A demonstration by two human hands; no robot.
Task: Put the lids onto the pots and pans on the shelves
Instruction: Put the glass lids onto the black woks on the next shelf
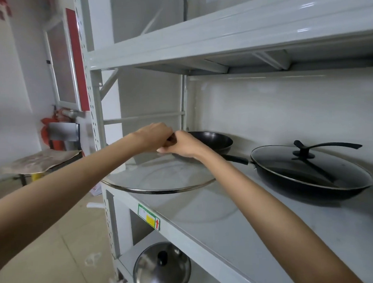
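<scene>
Glass lid [161, 176], both hands' grip on its knob, overhangs shelf edge [184, 230]

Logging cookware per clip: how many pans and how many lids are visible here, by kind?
Black pans: 2, the uncovered pan at the back and the covered pan beside it.
Glass lids: 2, the held lid under the left hand and right hand, and the lid on the covered pan.
Steel lids: 1, the lower-shelf lid.
Total: 5; a dark object cut off at the right edge is not counted.

I see a white metal shelf [237, 230] mid-frame. Resting on it: open black wok [213, 140] centre, lidded black pan [309, 175] right. Lower shelf [130, 259], bottom centre: steel lid [162, 267].
</scene>
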